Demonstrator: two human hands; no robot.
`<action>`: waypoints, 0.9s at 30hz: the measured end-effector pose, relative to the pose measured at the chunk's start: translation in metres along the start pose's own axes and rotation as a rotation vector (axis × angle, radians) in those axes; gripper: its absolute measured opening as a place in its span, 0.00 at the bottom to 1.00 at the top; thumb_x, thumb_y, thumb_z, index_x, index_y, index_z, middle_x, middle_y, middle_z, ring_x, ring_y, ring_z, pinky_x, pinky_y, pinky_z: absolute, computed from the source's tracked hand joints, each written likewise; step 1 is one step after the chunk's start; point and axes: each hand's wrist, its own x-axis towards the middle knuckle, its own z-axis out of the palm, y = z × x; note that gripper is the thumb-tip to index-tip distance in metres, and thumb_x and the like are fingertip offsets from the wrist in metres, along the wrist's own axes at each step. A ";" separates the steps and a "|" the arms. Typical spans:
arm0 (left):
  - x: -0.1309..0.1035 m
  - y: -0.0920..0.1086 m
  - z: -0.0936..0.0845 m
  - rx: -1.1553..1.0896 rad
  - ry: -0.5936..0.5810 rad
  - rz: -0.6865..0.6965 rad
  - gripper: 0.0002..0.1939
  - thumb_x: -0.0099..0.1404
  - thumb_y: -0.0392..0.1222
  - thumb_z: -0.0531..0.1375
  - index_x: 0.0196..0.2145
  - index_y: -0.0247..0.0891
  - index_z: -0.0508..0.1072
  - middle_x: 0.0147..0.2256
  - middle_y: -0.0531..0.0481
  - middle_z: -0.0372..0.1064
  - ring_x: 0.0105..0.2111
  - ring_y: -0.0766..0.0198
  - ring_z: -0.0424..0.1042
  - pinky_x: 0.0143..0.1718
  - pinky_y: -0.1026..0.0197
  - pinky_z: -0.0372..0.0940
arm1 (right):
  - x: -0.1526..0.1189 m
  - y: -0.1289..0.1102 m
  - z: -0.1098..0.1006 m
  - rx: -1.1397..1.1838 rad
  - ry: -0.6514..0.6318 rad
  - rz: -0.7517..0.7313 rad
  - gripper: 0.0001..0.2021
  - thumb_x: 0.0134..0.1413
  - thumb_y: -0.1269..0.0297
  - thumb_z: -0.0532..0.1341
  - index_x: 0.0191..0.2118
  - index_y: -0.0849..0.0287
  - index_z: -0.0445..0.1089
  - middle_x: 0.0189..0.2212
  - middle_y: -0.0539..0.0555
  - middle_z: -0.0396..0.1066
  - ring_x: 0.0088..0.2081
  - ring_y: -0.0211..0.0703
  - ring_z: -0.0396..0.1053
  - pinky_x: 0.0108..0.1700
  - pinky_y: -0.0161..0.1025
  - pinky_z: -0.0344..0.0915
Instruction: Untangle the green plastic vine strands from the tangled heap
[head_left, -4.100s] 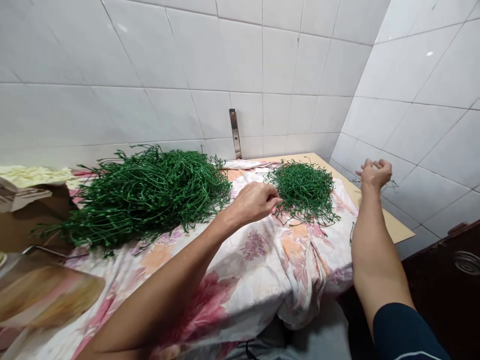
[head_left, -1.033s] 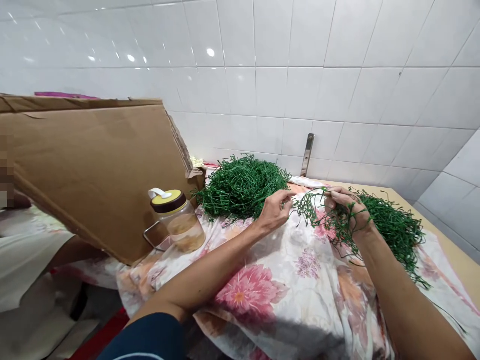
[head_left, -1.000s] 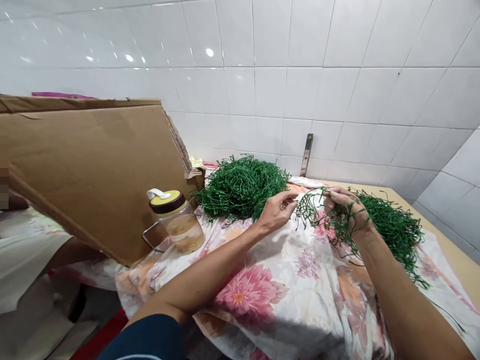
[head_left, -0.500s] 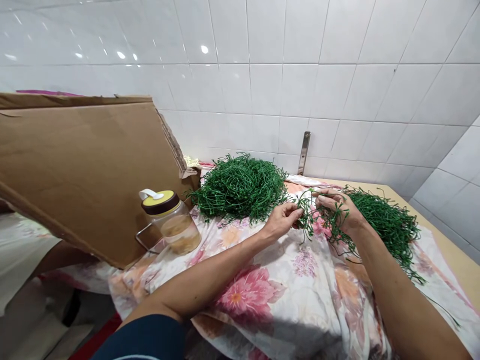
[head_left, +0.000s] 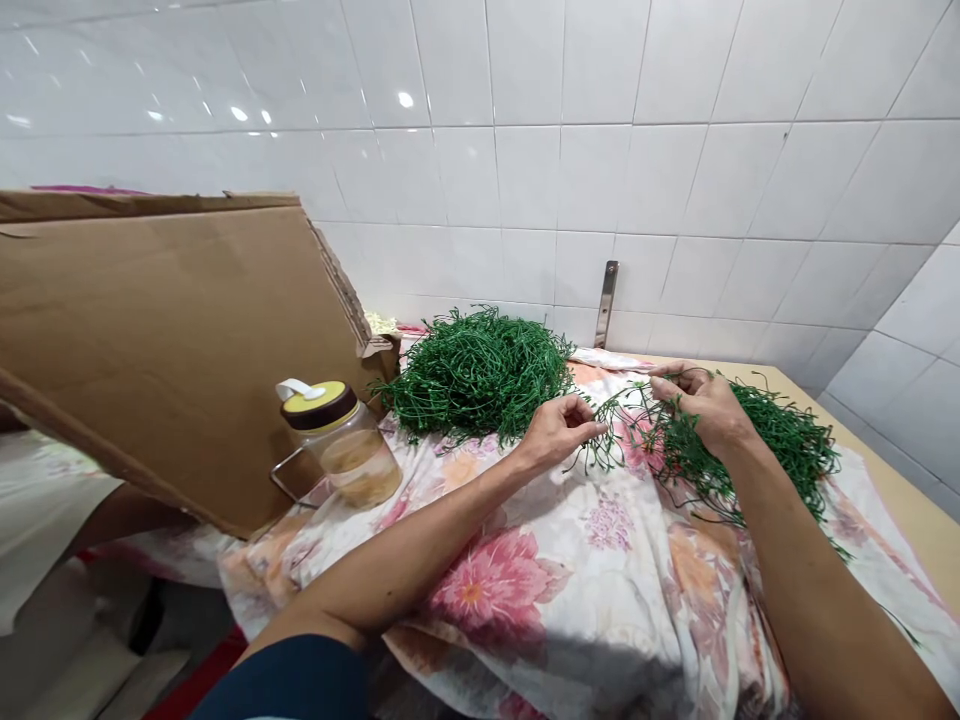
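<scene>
Thin green artificial plant stems (head_left: 616,408) stretch between my two hands, above a floral cloth (head_left: 555,560). My left hand (head_left: 559,432) is closed, thumb and fingers pinching one end of the stems. My right hand (head_left: 701,405) is closed on the other end, its fingers curled. Just left of my left hand, a large tangled heap of green stems (head_left: 484,370) rests on the cloth. A second, flatter heap of green stems (head_left: 787,440) lies behind and beneath my right hand, partly hidden by the hand and forearm.
A tall cardboard sheet (head_left: 150,340) stands on the left. In front of it is a clear jar with a yellow lid (head_left: 341,440), holding liquid. A metal strip (head_left: 606,305) leans on the tiled wall (head_left: 570,170). Another person's arm (head_left: 124,520) shows at far left.
My right hand has moved right and slightly up, away from my left hand, drawing the stems between them longer. My left hand has shifted slightly left.
</scene>
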 end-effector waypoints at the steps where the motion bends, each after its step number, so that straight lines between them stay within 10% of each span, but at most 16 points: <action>1: -0.001 0.003 0.000 -0.022 -0.035 -0.013 0.23 0.50 0.53 0.74 0.30 0.34 0.70 0.25 0.56 0.64 0.25 0.72 0.61 0.28 0.66 0.55 | 0.001 0.000 -0.001 -0.002 0.035 -0.012 0.25 0.38 0.48 0.76 0.38 0.61 0.77 0.24 0.49 0.67 0.26 0.36 0.60 0.26 0.35 0.54; 7: -0.007 0.025 -0.001 -0.107 -0.281 -0.172 0.27 0.56 0.63 0.68 0.29 0.32 0.73 0.22 0.55 0.60 0.22 0.73 0.56 0.24 0.65 0.49 | 0.001 -0.003 -0.001 0.103 0.114 -0.101 0.22 0.41 0.49 0.76 0.37 0.59 0.77 0.27 0.51 0.72 0.27 0.38 0.65 0.26 0.35 0.59; 27: -0.007 0.023 0.000 -0.410 -0.356 -0.324 0.27 0.47 0.55 0.76 0.28 0.33 0.69 0.23 0.54 0.65 0.22 0.71 0.63 0.26 0.65 0.55 | -0.005 -0.009 0.001 0.226 -0.054 -0.143 0.18 0.48 0.54 0.75 0.42 0.57 0.77 0.32 0.54 0.79 0.34 0.41 0.74 0.39 0.38 0.72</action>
